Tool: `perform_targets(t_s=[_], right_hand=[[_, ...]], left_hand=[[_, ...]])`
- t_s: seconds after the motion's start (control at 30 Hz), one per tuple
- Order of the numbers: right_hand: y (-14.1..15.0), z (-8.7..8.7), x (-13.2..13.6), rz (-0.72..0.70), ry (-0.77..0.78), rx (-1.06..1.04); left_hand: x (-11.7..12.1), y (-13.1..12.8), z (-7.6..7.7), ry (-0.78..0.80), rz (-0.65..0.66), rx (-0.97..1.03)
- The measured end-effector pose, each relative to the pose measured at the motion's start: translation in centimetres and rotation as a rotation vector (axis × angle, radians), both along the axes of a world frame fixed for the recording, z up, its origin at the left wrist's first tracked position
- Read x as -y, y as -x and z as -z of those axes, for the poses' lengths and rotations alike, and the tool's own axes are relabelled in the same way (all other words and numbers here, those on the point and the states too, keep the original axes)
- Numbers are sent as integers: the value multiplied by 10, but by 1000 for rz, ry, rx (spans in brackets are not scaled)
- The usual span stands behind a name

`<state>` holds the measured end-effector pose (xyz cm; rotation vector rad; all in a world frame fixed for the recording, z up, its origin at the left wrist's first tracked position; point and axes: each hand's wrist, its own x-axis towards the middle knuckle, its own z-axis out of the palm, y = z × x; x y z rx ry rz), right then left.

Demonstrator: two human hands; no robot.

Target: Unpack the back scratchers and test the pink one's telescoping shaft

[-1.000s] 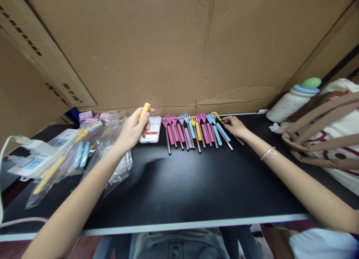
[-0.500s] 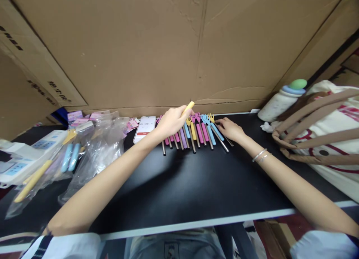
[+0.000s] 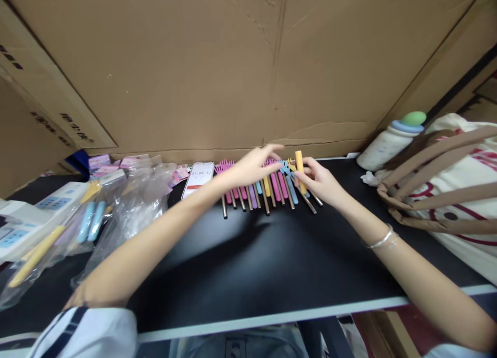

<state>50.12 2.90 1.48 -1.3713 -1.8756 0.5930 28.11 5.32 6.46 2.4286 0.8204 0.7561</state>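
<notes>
A row of small hand-shaped scratchers (image 3: 256,190) with pink, blue, purple and yellow grips and metal stems lies at the back of the black table (image 3: 248,265). My right hand (image 3: 316,182) is closed round a yellow scratcher handle (image 3: 300,173), held upright over the right end of the row. My left hand (image 3: 254,166) hovers over the row's middle with fingers stretched toward the yellow handle, holding nothing that I can see.
A phone (image 3: 198,179) with a lit screen lies left of the row. Clear plastic bags (image 3: 116,213) with more scratchers and white cartons (image 3: 23,223) fill the left. A bottle (image 3: 390,140) and a cloth bag (image 3: 446,187) stand right. Cardboard (image 3: 233,63) walls the back.
My left hand carried the yellow handle from the left, across the row, to my right hand. The right hand rose off the table and now grips it; the left has let go.
</notes>
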Motion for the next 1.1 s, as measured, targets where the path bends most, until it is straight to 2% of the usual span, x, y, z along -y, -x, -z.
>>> perform_targets(t_s=[0.1,0.13,0.2,0.3,0.37,0.47,0.6,0.77,0.97,1.1], right_hand=[[-35,13,-11,277,-49,359],[-46,19,-14,323,-32,435],[-65,32,-21,337,10,494],[-83,48,-30,291,34,510],[-86,52,-33,255,31,530],[-82,50,-34,225,56,548],[-70,42,-28,244,108,558],[-62,34,-18,345,100,599],[-61,24,-7,382,-24,583],[-54,15,-3,373,-85,558]], left_hand=[[-8,74,-14,-210,-309,-104],[-10,103,-16,-270,-402,-157],[-15,163,-15,-277,-582,-252],[-16,249,-3,-151,-810,-434],[-12,294,8,-106,-864,-496],[-3,339,24,-48,-846,-557],[5,363,41,10,-795,-615],[5,371,53,0,-855,-702],[2,366,49,-42,-953,-767],[6,357,43,-56,-1055,-731]])
